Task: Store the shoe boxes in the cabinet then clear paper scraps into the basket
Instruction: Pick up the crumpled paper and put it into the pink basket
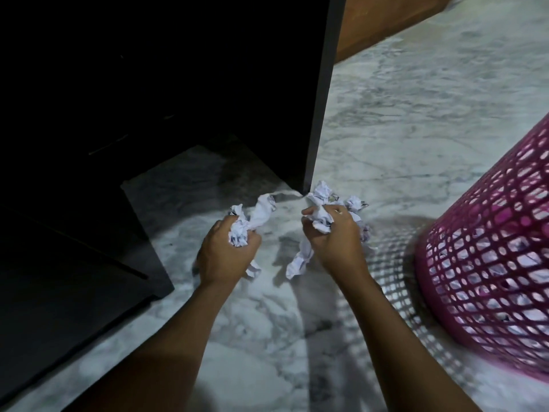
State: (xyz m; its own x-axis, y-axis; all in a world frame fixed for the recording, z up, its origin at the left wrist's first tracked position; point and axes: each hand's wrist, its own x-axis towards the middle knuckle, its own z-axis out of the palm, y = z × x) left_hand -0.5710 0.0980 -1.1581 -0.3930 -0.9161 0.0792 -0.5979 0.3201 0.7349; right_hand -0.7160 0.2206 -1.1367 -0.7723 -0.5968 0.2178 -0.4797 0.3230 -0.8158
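My left hand [224, 257] grips a bunch of crumpled white paper scraps [248, 221] just above the marble floor. My right hand [335, 242] grips another bunch of crumpled paper scraps [322, 203], with more pieces sticking out above and below the fist. The pink mesh basket [499, 248] stands tilted at the right, with white paper showing through its holes. A dark cabinet [148, 84] fills the upper left; its inside is too dark to see any shoe boxes.
The grey-veined marble floor [416, 114] stretches to the upper right. A dark cabinet door or panel [59, 278] juts out at the lower left. A brown wooden surface [386, 22] sits at the top.
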